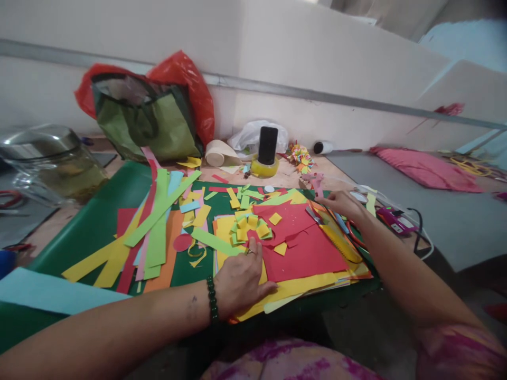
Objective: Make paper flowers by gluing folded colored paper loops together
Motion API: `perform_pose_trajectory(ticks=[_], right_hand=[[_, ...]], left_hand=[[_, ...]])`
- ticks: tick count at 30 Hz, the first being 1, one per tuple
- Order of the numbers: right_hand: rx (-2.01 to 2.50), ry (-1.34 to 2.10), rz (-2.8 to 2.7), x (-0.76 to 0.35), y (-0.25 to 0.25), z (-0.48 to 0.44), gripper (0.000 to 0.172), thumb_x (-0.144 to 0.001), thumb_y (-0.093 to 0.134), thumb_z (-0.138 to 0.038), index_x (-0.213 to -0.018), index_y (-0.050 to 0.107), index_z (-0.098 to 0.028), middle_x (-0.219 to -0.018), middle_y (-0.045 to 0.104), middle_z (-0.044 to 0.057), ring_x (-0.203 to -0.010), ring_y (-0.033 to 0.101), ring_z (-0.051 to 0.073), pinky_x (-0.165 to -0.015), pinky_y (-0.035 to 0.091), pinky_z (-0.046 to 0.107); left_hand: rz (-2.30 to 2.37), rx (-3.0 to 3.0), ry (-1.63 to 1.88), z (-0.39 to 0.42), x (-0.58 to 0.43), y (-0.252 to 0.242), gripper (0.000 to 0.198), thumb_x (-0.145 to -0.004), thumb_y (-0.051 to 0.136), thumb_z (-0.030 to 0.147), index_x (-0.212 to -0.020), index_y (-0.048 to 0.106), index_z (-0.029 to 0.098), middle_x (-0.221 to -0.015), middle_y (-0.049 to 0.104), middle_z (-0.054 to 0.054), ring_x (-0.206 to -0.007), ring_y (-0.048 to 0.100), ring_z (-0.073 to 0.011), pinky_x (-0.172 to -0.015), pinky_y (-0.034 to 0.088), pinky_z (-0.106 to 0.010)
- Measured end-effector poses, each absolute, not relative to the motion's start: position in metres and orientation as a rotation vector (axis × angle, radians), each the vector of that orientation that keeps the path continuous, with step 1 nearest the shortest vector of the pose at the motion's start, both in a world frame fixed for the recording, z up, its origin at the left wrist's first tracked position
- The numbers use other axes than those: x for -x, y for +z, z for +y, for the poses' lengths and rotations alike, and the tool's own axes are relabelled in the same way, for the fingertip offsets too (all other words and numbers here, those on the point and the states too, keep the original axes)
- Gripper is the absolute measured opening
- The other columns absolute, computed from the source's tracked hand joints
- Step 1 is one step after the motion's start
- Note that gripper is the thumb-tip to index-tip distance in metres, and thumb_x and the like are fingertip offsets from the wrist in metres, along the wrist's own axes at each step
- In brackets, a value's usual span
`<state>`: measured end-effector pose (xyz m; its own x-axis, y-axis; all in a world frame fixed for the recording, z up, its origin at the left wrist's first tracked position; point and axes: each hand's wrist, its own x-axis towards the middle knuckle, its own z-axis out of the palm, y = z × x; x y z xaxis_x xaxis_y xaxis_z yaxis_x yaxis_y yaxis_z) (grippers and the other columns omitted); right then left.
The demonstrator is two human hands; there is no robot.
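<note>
My left hand [241, 279] rests curled on a stack of coloured paper sheets [309, 253], red sheet on top, at the table's near edge. Its fingers press down beside small yellow and green paper squares [249, 228]. It wears a ring and a dark bead bracelet. My right hand [340, 203] reaches to the stack's far right corner, fingers bent over scissors and a yellow ruler [340, 243]; whether it grips them is unclear.
Long paper strips [154, 232] lie on a green sheet [99, 211]. A phone on a yellow tape roll [267, 150], a green and red bag [146, 116], a glass jar [51, 163], a pink glue gun [396, 219] and a pink cloth [428, 169] surround the work.
</note>
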<state>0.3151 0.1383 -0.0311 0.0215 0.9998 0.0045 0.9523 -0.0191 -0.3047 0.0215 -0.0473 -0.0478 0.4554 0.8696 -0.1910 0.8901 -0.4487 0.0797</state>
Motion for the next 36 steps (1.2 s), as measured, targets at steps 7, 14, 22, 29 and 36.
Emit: perform_pose_trajectory(ticks=[7,14,22,29,36], right_hand=[[1.464,0.65,-2.501,-0.252,-0.021,0.03,0.031,-0.09,0.048,-0.041,-0.08,0.066,-0.019,-0.072,0.066,0.003,-0.065,0.057,0.015,-0.06,0.039,0.025],[1.441,0.26,-2.551,-0.242,-0.028,0.026,0.017,-0.087,0.054,-0.024,-0.099,0.066,-0.022,-0.098,0.067,0.008,-0.088,0.064,0.021,-0.077,0.048,0.032],[1.372,0.652,-2.524,-0.248,-0.029,0.041,0.011,-0.088,0.054,-0.027,-0.082,0.062,-0.021,-0.092,0.071,0.006,-0.089,0.065,0.021,-0.078,0.051,0.035],[1.449,0.648,-2.552,-0.255,-0.022,0.042,0.024,-0.081,0.063,-0.037,-0.098,0.065,-0.02,-0.099,0.069,0.009,-0.093,0.063,0.024,-0.081,0.049,0.036],[1.464,0.856,-2.505,-0.259,-0.045,0.046,0.018,-0.074,0.069,-0.034,-0.08,0.064,-0.019,-0.085,0.067,0.006,-0.079,0.061,0.02,-0.072,0.047,0.034]], left_hand=[[1.562,-2.532,-0.242,-0.047,-0.022,-0.047,0.084,-0.09,0.044,0.063,-0.144,0.037,-0.001,-0.146,0.037,-0.035,-0.111,0.065,-0.0328,-0.082,0.056,-0.035],[1.537,-2.536,-0.225,-0.047,-0.021,-0.047,0.085,-0.09,0.045,0.063,-0.144,0.036,-0.002,-0.145,0.038,-0.036,-0.111,0.065,-0.0329,-0.081,0.056,-0.035],[1.543,-2.537,-0.159,-0.046,-0.021,-0.051,0.085,-0.088,0.048,0.062,-0.143,0.038,-0.002,-0.143,0.04,-0.036,-0.108,0.066,-0.0327,-0.081,0.056,-0.035],[1.531,-2.515,-0.212,-0.046,-0.021,-0.048,0.086,-0.09,0.044,0.062,-0.144,0.034,-0.004,-0.142,0.041,-0.036,-0.109,0.065,-0.0321,-0.08,0.056,-0.035],[1.533,-2.531,-0.226,-0.046,-0.021,-0.047,0.086,-0.09,0.043,0.063,-0.145,0.035,-0.002,-0.144,0.04,-0.035,-0.111,0.065,-0.0315,-0.08,0.056,-0.033]])
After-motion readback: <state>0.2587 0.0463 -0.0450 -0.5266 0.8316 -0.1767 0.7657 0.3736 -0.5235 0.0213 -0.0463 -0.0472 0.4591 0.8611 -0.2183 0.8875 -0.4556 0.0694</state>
